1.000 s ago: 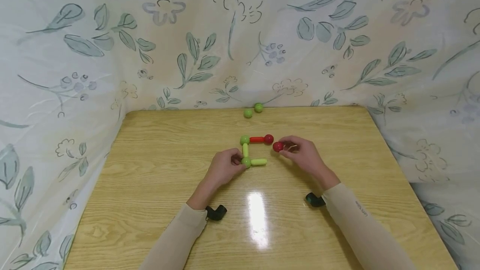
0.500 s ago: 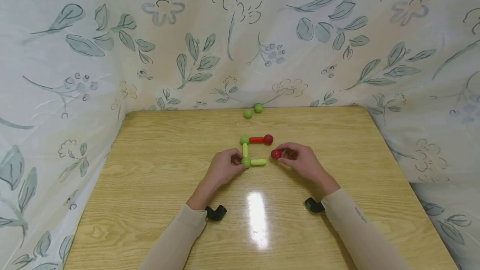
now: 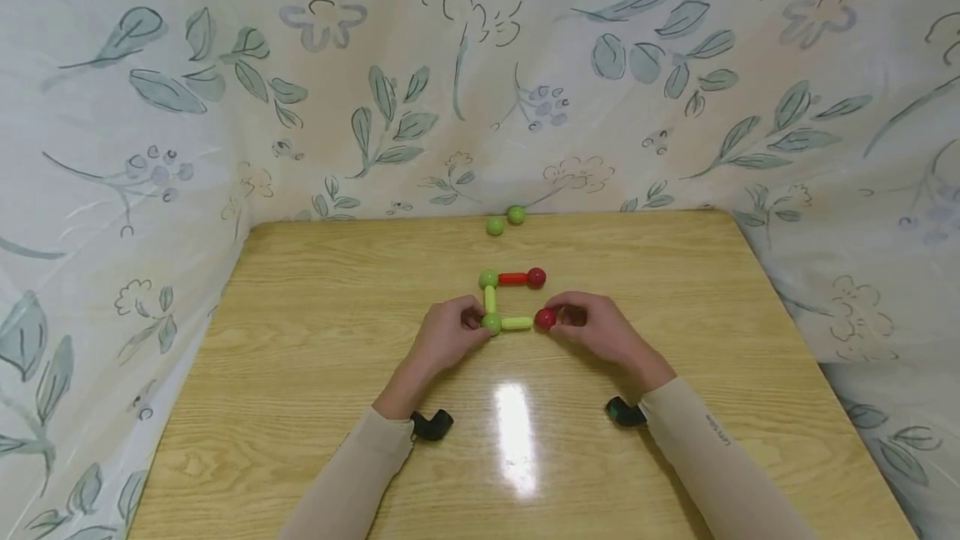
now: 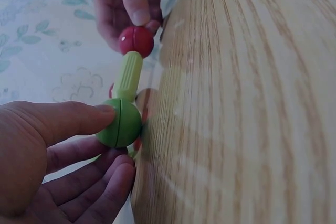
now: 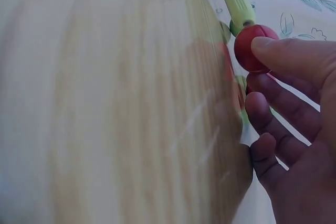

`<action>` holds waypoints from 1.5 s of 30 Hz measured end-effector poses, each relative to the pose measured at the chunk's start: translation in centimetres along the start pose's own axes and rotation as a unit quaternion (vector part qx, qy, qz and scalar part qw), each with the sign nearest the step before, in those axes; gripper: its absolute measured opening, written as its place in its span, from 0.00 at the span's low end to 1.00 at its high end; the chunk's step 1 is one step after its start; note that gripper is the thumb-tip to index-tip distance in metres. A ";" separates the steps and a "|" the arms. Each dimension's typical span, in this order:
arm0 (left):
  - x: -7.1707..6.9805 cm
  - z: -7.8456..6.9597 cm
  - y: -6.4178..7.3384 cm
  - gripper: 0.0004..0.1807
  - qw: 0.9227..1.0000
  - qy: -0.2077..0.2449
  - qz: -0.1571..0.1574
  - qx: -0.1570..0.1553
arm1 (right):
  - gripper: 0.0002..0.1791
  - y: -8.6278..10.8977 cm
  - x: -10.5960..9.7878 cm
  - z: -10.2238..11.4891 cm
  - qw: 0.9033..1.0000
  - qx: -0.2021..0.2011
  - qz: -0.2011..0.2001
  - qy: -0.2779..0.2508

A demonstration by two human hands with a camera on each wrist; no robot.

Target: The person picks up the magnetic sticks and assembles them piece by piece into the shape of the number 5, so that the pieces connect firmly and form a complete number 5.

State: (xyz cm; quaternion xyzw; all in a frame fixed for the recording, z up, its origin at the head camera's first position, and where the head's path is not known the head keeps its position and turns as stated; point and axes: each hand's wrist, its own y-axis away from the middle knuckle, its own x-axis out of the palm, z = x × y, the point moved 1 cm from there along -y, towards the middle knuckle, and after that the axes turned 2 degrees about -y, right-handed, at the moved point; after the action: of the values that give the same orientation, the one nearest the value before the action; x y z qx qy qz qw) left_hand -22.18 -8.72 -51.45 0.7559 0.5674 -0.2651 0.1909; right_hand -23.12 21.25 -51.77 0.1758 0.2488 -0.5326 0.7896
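My left hand (image 3: 452,333) pinches the near green ball (image 4: 119,123) between thumb and fingers. From that ball a light green rod (image 3: 516,323) points right, and a second light green rod (image 3: 491,299) runs back to the far green ball (image 3: 488,279). A red rod (image 3: 513,278) joins the far ball to a red ball (image 3: 536,277). With thumb and fingers, my right hand (image 3: 600,330) holds another red ball (image 5: 255,49) at the free end of the right-pointing rod. Whether ball and rod touch, I cannot tell for certain.
Two loose green balls (image 3: 495,226) lie at the back edge of the wooden table (image 3: 337,290). A floral cloth (image 3: 480,90) hangs behind the table and at its sides. Dark wrist-worn pieces (image 3: 432,425) jut from beside both sleeves.
My right hand has brought its red ball toward me and slightly left, from near the other red ball to the green rod's end. The left hand stays in place on the green ball.
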 end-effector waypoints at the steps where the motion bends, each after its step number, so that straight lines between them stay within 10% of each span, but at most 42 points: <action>1: 0.0 0.0 0.0 0.10 1.000 -0.001 0.000 0.001 | 0.18 0.0 0.1 0.0 1.000 0.000 0.003 0.000; 45: -0.3 -0.3 -0.1 0.11 1.000 0.010 0.001 -0.004 | 0.16 -0.3 0.6 -1.0 1.000 0.013 -0.006 -0.018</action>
State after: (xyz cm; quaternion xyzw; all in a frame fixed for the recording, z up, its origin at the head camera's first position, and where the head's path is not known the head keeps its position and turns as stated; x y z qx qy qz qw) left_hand -22.26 -8.74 -51.06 0.7582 0.5699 -0.2546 0.1886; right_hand -23.39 21.23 -53.00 0.1747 0.2290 -0.5436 0.7883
